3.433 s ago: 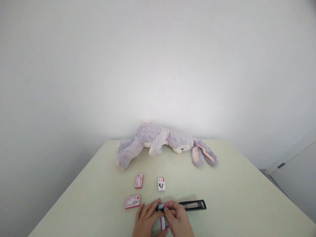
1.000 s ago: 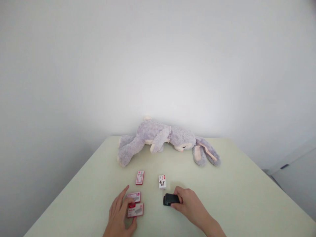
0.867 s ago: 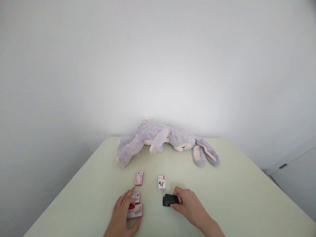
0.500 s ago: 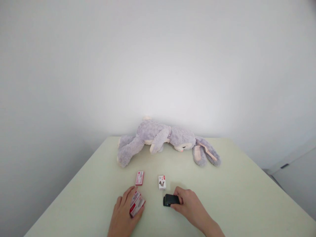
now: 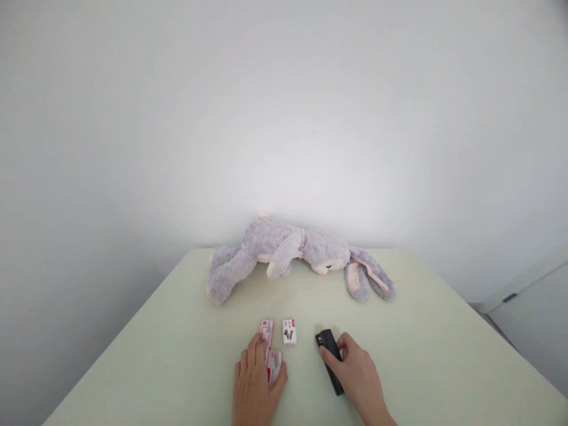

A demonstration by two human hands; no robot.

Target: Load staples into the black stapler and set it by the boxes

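Head view: pale green table (image 5: 421, 331) below a white wall (image 5: 284, 118), grey-lilac plush rabbit (image 5: 268, 238) lying along the far edge.
Right of centre toward the near edge, black stapler (image 5: 331, 341), slim and oblong, slanting, gripped between thumb and fingers of the right hand (image 5: 358, 373); left of centre, red-and-white staple boxes (image 5: 274, 365) under the left hand (image 5: 254, 384), thumb and fingers curled around them; small white-and-red box (image 5: 289, 333) between.

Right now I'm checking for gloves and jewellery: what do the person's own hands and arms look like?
Both the left hand and right hand are bare: no glove, ring or watch shows, and no markings stand out. The short stretch of right forearm in frame has no sleeve.
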